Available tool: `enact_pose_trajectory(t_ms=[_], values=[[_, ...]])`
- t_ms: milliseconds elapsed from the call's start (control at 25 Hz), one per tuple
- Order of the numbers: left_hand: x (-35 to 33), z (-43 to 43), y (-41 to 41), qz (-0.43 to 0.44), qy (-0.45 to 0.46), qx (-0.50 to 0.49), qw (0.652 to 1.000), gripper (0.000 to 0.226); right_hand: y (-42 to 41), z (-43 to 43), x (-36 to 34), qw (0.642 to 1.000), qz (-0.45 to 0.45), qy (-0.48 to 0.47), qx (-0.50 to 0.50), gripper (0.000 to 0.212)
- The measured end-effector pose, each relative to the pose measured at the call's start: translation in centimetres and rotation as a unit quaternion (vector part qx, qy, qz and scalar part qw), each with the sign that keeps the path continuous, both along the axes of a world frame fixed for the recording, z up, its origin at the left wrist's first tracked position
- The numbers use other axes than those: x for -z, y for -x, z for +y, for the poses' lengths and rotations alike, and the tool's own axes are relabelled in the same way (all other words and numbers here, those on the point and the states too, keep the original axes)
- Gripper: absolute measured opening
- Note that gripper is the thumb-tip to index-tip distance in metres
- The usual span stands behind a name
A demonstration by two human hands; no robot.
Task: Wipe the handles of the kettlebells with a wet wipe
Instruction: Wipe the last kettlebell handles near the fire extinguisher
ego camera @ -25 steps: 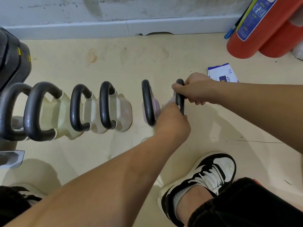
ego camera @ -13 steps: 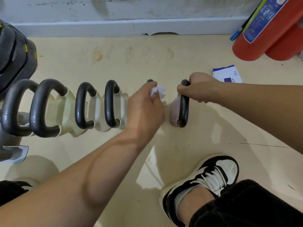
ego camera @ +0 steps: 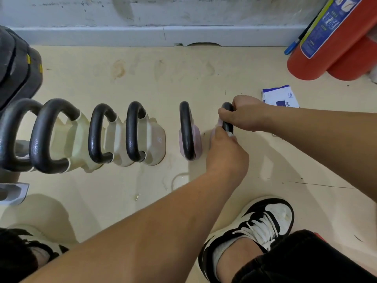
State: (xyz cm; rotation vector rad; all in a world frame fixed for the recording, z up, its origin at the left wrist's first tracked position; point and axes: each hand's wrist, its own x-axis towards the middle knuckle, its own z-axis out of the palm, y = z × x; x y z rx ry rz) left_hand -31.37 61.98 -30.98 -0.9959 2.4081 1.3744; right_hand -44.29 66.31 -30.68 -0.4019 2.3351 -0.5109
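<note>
Right hand: our right hand [ego camera: 245,113] is closed over the top of the black handle [ego camera: 227,119] of the pink kettlebell [ego camera: 214,132] on the floor.
Left hand: our left hand [ego camera: 226,154] is curled around the near end of that same handle; a small white edge of the wet wipe [ego camera: 231,135] shows at our fingertips.
Half a second ago: our left hand hovered further left, over the neighbouring handle, with the wipe showing plainly; now it is back against the right hand.
Neighbouring kettlebell: a second pink kettlebell [ego camera: 187,131] stands just left of our left hand, untouched.
Row: cream kettlebells [ego camera: 142,133] line up further left.
Container: a wipe packet [ego camera: 280,97] lies on the floor [ego camera: 163,74] just beyond our right wrist; we cannot tell what it contains.
</note>
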Motion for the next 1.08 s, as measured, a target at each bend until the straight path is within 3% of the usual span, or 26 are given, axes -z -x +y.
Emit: enact_pose_trajectory(t_ms=[120,240,320,440,520,640,760,840,960,1080], values=[[-0.1,0.9,0.5,0.017,-0.017,-0.047,0.999,0.034,0.3,0.0,0.1,1.000,-0.007,-0.005,-0.017,0.043],[1.0,0.2,0.9,0.034,-0.101,-0.091,0.990,0.044,1.3,0.3,-0.3,0.999,-0.035,0.002,-0.002,0.057],[1.2,-0.4,-0.1,0.037,-0.094,-0.088,0.991,0.036,2.0,0.5,-1.0,0.999,-0.034,0.011,0.024,0.061],[0.7,-0.7,-3.4,0.035,-0.078,-0.050,0.995,0.037,2.3,-0.2,-1.6,0.997,0.072,-0.034,-0.024,0.057],[1.2,-1.2,-6.7,-0.026,-0.081,-0.041,0.996,0.043,1.8,-1.4,-1.9,0.986,0.150,-0.052,-0.056,0.052],[2.1,-4.7,-10.2,-0.068,-0.056,-0.126,0.988,0.040,0.3,-3.3,-2.0,0.968,0.234,-0.036,-0.078,0.041],[0.2,-8.3,-8.7,-0.036,-0.014,-0.186,0.982,0.042,-1.3,-5.1,-1.8,0.984,0.164,-0.002,-0.075,0.041],[-1.2,-9.6,-6.6,-0.021,0.012,-0.127,0.992,0.049,-2.1,-6.1,-2.0,0.990,0.132,0.003,-0.054,0.048],[-2.2,-9.8,-4.6,-0.004,0.013,-0.076,0.997,0.039,-2.3,-7.4,-2.2,0.992,0.109,0.029,-0.055,0.053],[-1.4,-9.7,-4.3,0.002,0.034,-0.028,0.999,0.033,-2.4,-8.9,-2.0,0.994,0.048,0.085,-0.039,0.037]])
